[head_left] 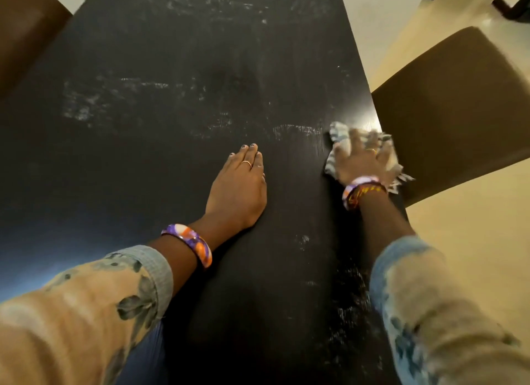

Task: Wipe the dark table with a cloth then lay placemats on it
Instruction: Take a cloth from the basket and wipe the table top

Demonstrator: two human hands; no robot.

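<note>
The dark table (172, 112) fills most of the view, with pale smears and streaks across its top. My left hand (239, 189) lies flat on the table near the middle, fingers together, holding nothing. My right hand (362, 159) presses a white and grey striped cloth (339, 135) onto the table at its right edge; the hand and cloth are blurred. The cloth's frayed end hangs past the edge. No placemats are in view.
A brown chair seat (459, 103) stands close against the table's right side. Another brown chair (25, 26) is at the far left corner. Cream floor (473, 241) shows to the right of the table.
</note>
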